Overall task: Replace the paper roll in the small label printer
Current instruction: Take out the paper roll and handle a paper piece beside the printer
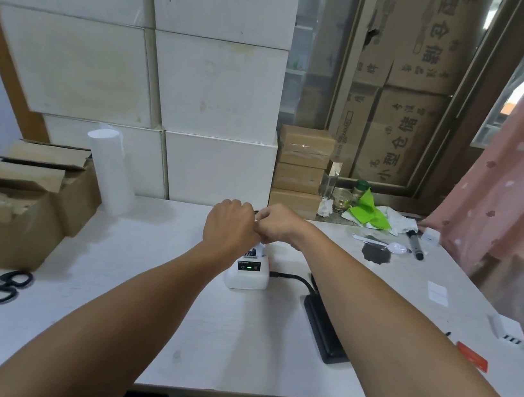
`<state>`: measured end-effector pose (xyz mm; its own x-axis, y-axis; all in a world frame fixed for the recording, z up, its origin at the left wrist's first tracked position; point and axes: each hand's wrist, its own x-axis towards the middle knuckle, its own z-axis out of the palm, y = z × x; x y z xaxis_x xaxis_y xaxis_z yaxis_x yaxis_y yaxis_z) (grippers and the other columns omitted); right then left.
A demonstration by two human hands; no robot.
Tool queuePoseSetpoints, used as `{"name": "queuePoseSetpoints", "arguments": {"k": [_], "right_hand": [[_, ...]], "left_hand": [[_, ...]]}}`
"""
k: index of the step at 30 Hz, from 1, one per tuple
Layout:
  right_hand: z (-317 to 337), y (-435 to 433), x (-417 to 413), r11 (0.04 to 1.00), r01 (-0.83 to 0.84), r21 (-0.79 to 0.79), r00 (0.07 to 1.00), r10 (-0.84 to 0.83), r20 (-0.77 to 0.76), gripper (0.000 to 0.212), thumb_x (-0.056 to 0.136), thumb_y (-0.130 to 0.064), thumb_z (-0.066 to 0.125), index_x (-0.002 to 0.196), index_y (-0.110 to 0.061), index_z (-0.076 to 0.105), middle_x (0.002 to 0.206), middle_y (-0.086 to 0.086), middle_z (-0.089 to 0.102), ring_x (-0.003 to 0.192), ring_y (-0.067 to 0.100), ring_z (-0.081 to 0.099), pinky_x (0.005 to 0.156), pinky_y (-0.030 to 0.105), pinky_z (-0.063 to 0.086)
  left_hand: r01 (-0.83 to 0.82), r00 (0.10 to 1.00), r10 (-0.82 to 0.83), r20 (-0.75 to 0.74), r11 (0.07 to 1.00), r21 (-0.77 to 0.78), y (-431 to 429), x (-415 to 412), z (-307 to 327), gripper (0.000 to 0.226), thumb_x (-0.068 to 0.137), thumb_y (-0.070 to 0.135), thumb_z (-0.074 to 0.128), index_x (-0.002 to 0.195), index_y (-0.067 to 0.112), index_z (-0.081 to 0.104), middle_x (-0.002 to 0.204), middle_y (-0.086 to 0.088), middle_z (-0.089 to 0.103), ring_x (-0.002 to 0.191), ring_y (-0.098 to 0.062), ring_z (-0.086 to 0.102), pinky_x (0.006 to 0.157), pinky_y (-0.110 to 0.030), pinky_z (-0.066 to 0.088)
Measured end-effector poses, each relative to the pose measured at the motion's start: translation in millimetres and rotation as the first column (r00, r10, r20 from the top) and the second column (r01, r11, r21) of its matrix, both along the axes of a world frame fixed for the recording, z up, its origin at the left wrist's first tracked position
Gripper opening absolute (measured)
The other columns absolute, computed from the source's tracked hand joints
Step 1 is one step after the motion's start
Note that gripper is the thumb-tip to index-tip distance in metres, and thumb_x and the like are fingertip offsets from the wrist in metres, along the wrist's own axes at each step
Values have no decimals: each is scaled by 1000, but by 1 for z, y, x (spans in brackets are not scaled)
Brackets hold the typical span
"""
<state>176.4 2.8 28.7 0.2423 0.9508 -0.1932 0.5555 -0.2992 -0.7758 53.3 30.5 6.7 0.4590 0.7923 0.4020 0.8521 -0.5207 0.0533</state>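
The small white label printer (247,273) sits mid-table with a green light lit on its dark front panel. A printed white label strip (255,251) sticks up out of its far end. My left hand (229,227) and my right hand (279,224) are curled together just above and behind the printer, knuckles touching. Their fingers are closed around something small that the backs of the hands hide. A black cable (293,278) runs from the printer's right side toward a black flat device (323,328).
Open cardboard boxes (15,197) stand at the left, black scissors (4,285) in front of them. A tall white roll (109,170) stands behind. At the right lie a white adapter (506,330), a red card (472,359), a marker (415,245), a spoon, green paper.
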Motion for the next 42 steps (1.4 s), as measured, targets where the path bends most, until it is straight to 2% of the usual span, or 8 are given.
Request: {"name": "queuePoseSetpoints", "arguments": {"k": [3,12,16,21,26,30,33,42], "right_hand": [[-2,-3,3,998,-35,-43,997,32,-75,16,81,-4,53,86,-6,68,82,12,67,78,24,70,93,36,63],[-1,-8,7,986,-88,-142,995,79,-66,38,73,-4,54,106,9,68,104,26,76,103,38,77,93,43,63],[2,-6,10,991,-89,-97,995,91,26,23,83,-2,62,104,2,70,83,14,68,74,25,72,63,22,60],[-3,-4,17,997,-47,-55,995,52,90,19,76,-12,77,93,-5,72,73,8,69,71,22,67,73,30,53],[-13,-9,35,1000,15,-16,999,-15,-37,37,75,-12,90,104,3,74,86,10,71,71,20,66,71,29,59],[-26,-12,39,999,-22,-36,993,18,-116,44,75,-11,91,113,3,73,90,10,74,68,16,69,68,26,61],[-34,-6,34,998,-57,-39,993,53,-105,45,72,-12,93,110,2,73,91,14,75,73,22,68,82,39,62],[-32,3,44,988,-130,-79,988,123,-91,47,76,-8,91,117,3,69,100,25,77,72,22,67,65,25,59]], "left_hand": [[11,1000,-11,-21,1000,-29,-2,0,0,25,85,34,63,94,11,67,95,-7,68,93,-26,60,67,-30,32],[144,989,-142,-36,987,64,-15,5,-1,28,81,28,68,99,9,58,68,-3,50,73,-32,58,60,-35,34],[131,990,-135,33,986,101,-13,4,-8,48,75,47,74,96,9,53,63,-4,54,60,-29,48,57,-35,33],[119,988,-127,89,989,92,-7,-5,-13,66,71,71,63,98,12,51,74,-1,62,71,-27,59,64,-35,35],[273,958,-234,164,919,-284,10,-42,-29,45,85,50,71,116,20,60,108,1,62,96,-21,60,74,-32,47],[134,935,77,346,826,-547,25,-54,-50,10,91,31,67,92,21,66,103,-5,71,83,-23,63,74,-33,52],[138,876,234,421,717,-683,29,-48,-55,29,89,39,68,92,11,69,98,-13,72,70,-25,62,69,-33,52],[148,796,389,463,618,-772,30,-29,-41,38,73,37,82,85,3,69,82,-14,73,63,-31,73,75,-42,65]]}}
